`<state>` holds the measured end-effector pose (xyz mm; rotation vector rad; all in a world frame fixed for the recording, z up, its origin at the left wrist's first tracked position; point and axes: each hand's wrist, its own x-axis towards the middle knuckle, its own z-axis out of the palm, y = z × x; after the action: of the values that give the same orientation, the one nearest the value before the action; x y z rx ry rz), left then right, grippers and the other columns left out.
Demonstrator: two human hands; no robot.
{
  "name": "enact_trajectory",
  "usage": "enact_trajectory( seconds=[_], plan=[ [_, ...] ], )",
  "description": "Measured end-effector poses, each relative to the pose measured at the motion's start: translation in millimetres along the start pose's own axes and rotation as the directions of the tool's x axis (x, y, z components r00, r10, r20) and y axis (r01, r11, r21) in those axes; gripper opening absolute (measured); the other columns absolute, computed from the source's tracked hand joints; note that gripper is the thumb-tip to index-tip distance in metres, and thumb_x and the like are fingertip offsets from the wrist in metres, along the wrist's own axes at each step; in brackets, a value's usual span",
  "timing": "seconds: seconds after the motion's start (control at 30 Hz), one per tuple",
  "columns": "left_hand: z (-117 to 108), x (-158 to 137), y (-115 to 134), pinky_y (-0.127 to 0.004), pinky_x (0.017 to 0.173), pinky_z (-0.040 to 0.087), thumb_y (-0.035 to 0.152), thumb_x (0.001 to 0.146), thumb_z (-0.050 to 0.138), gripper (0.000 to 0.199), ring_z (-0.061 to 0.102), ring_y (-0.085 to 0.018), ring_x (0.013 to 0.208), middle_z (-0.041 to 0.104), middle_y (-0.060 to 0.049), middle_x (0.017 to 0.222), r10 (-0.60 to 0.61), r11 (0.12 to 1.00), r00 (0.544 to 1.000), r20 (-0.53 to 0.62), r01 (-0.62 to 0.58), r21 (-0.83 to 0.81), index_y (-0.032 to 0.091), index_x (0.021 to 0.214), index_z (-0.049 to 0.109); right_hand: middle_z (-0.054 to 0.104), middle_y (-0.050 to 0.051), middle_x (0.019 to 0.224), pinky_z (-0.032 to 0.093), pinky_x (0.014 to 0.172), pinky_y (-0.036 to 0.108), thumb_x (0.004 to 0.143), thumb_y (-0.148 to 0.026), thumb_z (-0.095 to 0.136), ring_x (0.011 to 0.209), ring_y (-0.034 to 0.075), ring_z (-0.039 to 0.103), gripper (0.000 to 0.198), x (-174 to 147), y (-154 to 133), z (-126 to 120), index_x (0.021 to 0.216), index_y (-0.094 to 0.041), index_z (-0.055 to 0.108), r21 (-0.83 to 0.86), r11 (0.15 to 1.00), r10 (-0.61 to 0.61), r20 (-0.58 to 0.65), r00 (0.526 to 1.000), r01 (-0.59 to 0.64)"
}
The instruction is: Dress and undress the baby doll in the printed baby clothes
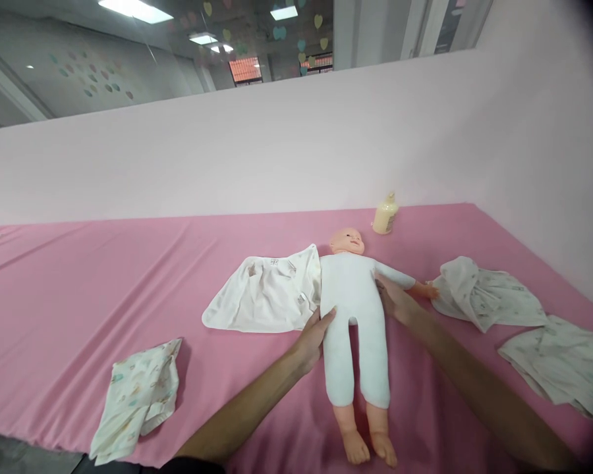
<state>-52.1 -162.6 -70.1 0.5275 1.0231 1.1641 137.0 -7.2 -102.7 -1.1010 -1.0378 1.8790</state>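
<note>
Your left hand and right hand lie spread flat against the baby doll, flanking its hips, its long axis running head-away, feet-toward you.

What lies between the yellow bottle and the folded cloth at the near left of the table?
In the head view, between the yellow bottle and the folded cloth lie the doll's head and the open white garment.

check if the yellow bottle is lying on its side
No, the yellow bottle stands upright near the wall, beyond the doll's head.
</note>
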Motion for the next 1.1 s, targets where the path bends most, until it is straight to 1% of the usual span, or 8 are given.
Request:
enact_trajectory(
  seconds=[0.07, 0.27, 0.37, 0.57, 0.67, 0.83, 1.0, 1.1],
  plan=[
    [3.0, 2.3, -4.0, -0.041, 0.113, 0.045, 0.048, 0.088, 0.069, 0.061, 0.052, -0.027, 0.134, 0.053, -0.010, 0.147, 0.042, 0.999, 0.998, -0.037, -0.042, -0.005, 0.025, 0.141, 0.049, 0.074, 0.017, 0.106, 0.055, 0.092, 0.032, 0.087, -0.051, 0.067, 0.115, 0.028, 0.066, 0.049, 0.7, 2.0, -0.5, 0.117, -0.011, 0.066, 0.096, 0.992, 0.082, 0.049, 0.995, -0.086],
    [10.8, 6.0, -13.4, -0.038, 0.108, 0.048, 0.045, 0.085, 0.074, 0.062, 0.054, -0.025, 0.131, 0.053, -0.013, 0.145, 0.197, 0.975, 0.946, -0.258, -0.162, 0.149, 0.024, 0.134, 0.041, 0.075, 0.016, 0.100, 0.059, 0.089, 0.034, 0.079, -0.048, 0.077, 0.110, 0.030, 0.068, 0.061, -10.6, 1.1, 8.0, 0.127, -0.013, 0.063, 0.168, 0.983, 0.071, 0.052, 0.996, -0.079],
    [13.9, 6.6, -17.3, -0.038, 0.106, 0.049, 0.042, 0.084, 0.075, 0.064, 0.056, -0.023, 0.128, 0.053, -0.013, 0.144, 0.281, 0.954, 0.908, -0.309, -0.232, 0.187, 0.024, 0.131, 0.035, 0.076, 0.015, 0.099, 0.060, 0.087, 0.034, 0.080, -0.043, 0.078, 0.108, 0.031, 0.069, 0.059, -18.9, -3.0, 14.3, 0.127, -0.012, 0.063, 0.182, 0.981, 0.053, 0.051, 0.997, -0.062],
    [8.6, 15.2, -16.8, -0.035, 0.104, 0.050, 0.043, 0.086, 0.073, 0.055, 0.057, -0.022, 0.127, 0.054, -0.010, 0.143, 0.347, 0.928, 0.894, -0.283, -0.283, 0.244, 0.024, 0.126, 0.040, 0.076, 0.012, 0.100, 0.060, 0.086, 0.034, 0.082, -0.035, 0.077, 0.106, 0.029, 0.070, 0.046, -18.4, -5.2, 16.5, 0.121, -0.014, 0.066, 0.205, 0.975, 0.090, -0.019, 0.996, -0.084],
    [4.7, 26.3, -7.0, -0.037, 0.103, 0.051, 0.046, 0.083, 0.074, 0.059, 0.057, -0.025, 0.127, 0.054, -0.011, 0.144, 0.255, 0.954, 0.925, -0.283, -0.192, 0.232, 0.024, 0.131, 0.047, 0.076, 0.014, 0.099, 0.061, 0.084, 0.033, 0.080, -0.036, 0.079, 0.106, 0.030, 0.070, 0.049, -15.2, -4.2, 15.8, 0.122, -0.012, 0.066, 0.216, 0.972, 0.094, -0.015, 0.996, -0.088],
    [3.5, 48.3, 15.7, -0.042, 0.101, 0.054, 0.049, 0.080, 0.075, 0.062, 0.064, -0.030, 0.117, 0.063, -0.016, 0.132, 0.099, 0.992, 0.985, -0.139, -0.086, 0.092, 0.016, 0.130, 0.058, 0.076, 0.016, 0.099, 0.061, 0.084, 0.034, 0.079, -0.039, 0.079, 0.105, 0.031, 0.070, 0.059, -14.5, -3.3, 14.0, 0.128, -0.010, 0.062, 0.209, 0.973, 0.093, 0.009, 0.996, -0.092],
    [5.1, 63.8, 21.5, -0.042, 0.106, 0.051, 0.046, 0.084, 0.072, 0.064, 0.061, -0.030, 0.123, 0.060, -0.014, 0.137, 0.151, 0.988, 0.988, -0.020, -0.150, 0.022, 0.020, 0.139, 0.053, 0.075, 0.017, 0.106, 0.062, 0.083, 0.040, 0.076, -0.052, 0.079, 0.105, 0.034, 0.071, 0.072, -10.8, 0.7, 9.1, 0.137, -0.018, 0.059, 0.171, 0.980, 0.092, 0.054, 0.994, -0.100],
    [6.8, 67.8, 15.9, -0.041, 0.105, 0.052, 0.047, 0.083, 0.073, 0.071, 0.058, -0.030, 0.127, 0.056, -0.012, 0.143, 0.192, 0.981, 0.981, -0.005, -0.192, 0.030, 0.025, 0.145, 0.047, 0.073, 0.016, 0.112, 0.062, 0.084, 0.043, 0.075, -0.057, 0.077, 0.107, 0.035, 0.070, 0.075, -6.6, 2.8, 4.9, 0.138, -0.022, 0.060, 0.137, 0.988, 0.061, 0.076, 0.995, -0.071]
  ],
)
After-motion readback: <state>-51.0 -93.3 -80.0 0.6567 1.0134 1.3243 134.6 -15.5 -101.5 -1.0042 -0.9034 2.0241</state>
